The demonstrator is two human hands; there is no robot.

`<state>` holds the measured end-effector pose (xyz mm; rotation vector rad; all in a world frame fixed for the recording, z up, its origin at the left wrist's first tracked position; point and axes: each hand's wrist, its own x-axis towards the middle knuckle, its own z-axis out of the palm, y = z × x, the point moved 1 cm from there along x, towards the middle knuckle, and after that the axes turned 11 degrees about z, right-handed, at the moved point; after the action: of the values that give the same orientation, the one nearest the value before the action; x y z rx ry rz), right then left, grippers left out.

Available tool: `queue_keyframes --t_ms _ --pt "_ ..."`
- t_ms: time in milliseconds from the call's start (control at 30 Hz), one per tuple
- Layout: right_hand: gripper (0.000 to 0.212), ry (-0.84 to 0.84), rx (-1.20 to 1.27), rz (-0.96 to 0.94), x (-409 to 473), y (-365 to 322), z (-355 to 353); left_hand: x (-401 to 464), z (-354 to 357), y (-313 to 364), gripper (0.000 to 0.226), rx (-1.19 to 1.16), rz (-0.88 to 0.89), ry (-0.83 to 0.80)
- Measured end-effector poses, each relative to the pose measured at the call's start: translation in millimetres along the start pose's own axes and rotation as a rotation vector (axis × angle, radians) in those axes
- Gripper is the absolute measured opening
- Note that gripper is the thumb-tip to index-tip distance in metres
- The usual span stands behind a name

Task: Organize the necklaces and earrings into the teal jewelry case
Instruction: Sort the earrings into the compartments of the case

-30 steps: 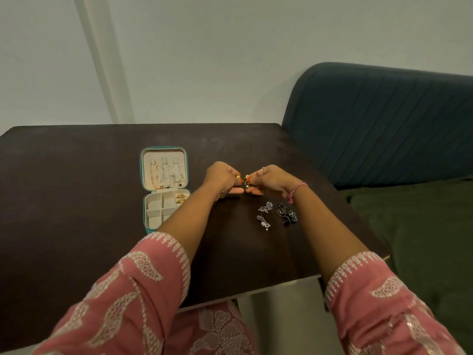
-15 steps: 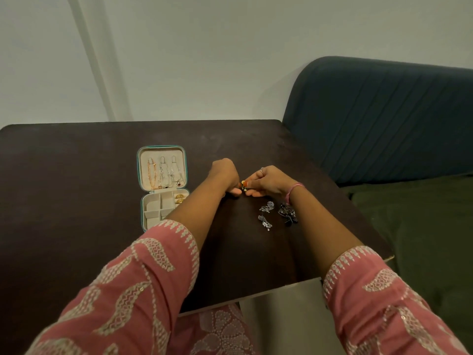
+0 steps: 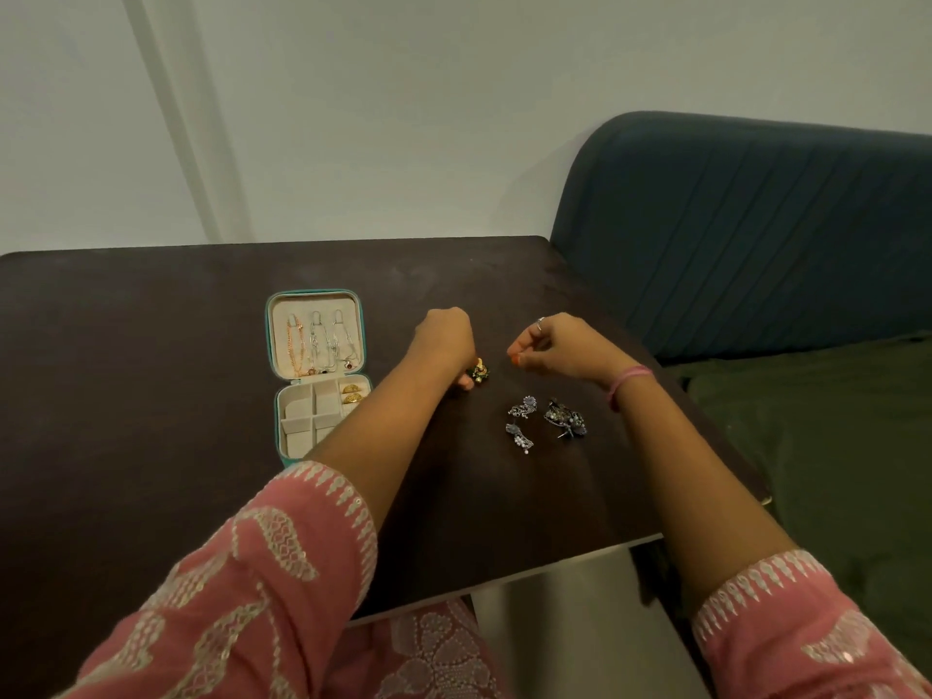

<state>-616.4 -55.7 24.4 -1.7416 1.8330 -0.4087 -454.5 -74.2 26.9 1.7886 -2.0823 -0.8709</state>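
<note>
Pink sleeves [image 3: 282, 562] with pale woven motifs, pink wristband [image 3: 628, 378], silver finger ring [image 3: 540, 322], orange-painted nails.

One open teal case [image 3: 270, 340], three hanging necklaces [image 3: 323, 345], two gold earrings [image 3: 352, 393], perhaps four silver earrings [image 3: 544, 421] loose.

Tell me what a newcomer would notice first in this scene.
The open teal jewelry case at the table's left-centre draws the eye, necklaces hanging in its lid. Right of it, the left hand pinches a green-and-gold earring. Silver earrings lie loose below the right hand.
</note>
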Motion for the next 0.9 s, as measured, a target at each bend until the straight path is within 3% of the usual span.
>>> queue_keyframes --t_ms 100,233,500,733,900 --pt "0.013 -0.075 -0.117 -0.015 -13.3 13.2 -3.0 -17.0 8.0 10.5 0.016 -0.08 0.087 0.01" --pt "0.016 -0.123 -0.191 0.002 -21.4 28.5 7.3 -42.9 26.1 9.0 0.019 -0.228 0.2 -0.017" --pt "0.012 0.008 -0.182 -0.065 -20.5 29.1 18.8 -54.2 49.9 -14.1 0.024 -0.42 0.206 0.055" --pt "0.014 0.178 0.172 -0.131 -34.8 24.6 11.7 -59.2 51.0 -17.5 0.033 -0.639 0.325 0.247" --pt "0.016 0.081 0.521 -0.196 -49.1 18.1 2.0 -63.8 35.8 -7.4 0.032 -0.695 0.409 0.225"
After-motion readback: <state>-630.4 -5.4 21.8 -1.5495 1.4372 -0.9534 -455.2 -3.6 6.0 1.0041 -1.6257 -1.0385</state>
